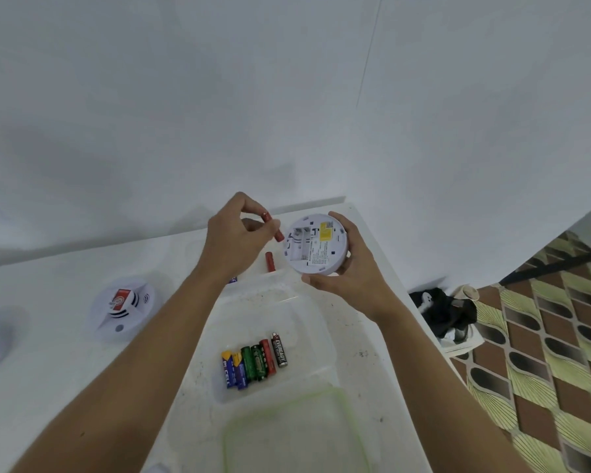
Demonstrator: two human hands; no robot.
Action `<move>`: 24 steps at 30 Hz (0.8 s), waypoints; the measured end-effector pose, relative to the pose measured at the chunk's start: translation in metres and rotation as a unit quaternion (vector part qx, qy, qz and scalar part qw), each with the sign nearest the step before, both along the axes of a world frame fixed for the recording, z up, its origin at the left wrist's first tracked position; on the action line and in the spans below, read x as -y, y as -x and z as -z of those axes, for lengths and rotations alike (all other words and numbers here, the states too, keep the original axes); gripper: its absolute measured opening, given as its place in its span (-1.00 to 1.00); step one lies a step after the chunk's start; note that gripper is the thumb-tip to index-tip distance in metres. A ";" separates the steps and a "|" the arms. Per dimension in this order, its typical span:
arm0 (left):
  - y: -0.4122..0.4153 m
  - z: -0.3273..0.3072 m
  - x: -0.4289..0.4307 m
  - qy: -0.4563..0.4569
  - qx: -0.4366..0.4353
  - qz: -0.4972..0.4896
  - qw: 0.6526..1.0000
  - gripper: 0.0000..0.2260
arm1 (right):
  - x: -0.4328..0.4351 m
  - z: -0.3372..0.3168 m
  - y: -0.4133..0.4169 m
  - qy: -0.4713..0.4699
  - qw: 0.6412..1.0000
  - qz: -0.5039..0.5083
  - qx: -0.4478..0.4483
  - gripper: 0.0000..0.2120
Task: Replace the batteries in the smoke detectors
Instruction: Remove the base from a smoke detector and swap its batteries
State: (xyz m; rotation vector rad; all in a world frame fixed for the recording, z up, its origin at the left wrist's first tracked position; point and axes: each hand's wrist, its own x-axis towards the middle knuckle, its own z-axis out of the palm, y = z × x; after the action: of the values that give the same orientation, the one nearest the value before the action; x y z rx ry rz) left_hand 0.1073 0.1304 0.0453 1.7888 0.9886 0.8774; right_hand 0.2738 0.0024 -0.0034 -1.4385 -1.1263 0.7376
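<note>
Round white plastic smoke detector [316, 245], back up, gripped in right hand [350, 268]; left hand [234, 238] pinches slim red cylindrical battery [273, 227].

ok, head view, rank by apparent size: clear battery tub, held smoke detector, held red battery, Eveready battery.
1. clear battery tub
2. held smoke detector
3. Eveready battery and held red battery: unranked; the left hand hides part of the red one.
</note>
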 end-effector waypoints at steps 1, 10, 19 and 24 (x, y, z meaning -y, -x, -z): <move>0.000 -0.003 0.005 0.007 0.033 0.007 0.999 -0.81 | 0.001 -0.001 0.001 0.001 1.000 -0.003 0.002 -0.11; -0.004 -0.003 0.025 -0.046 0.006 0.078 0.996 -0.82 | 0.009 -0.004 0.006 0.003 1.000 -0.020 0.021 -0.10; -0.002 0.008 0.020 -0.118 -0.055 0.142 0.981 -0.86 | 0.021 -0.005 0.011 0.005 1.000 -0.013 0.022 -0.07; 0.000 0.010 0.022 -0.123 -0.039 0.166 0.978 -0.89 | 0.024 -0.006 0.012 -0.004 1.000 -0.011 0.011 -0.07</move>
State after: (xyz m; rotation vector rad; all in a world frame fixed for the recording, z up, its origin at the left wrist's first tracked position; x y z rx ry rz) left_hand 0.1075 0.1086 0.0353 2.1360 0.6211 0.7461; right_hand 0.2619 -0.0219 0.0021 -1.4323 -1.1621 0.7337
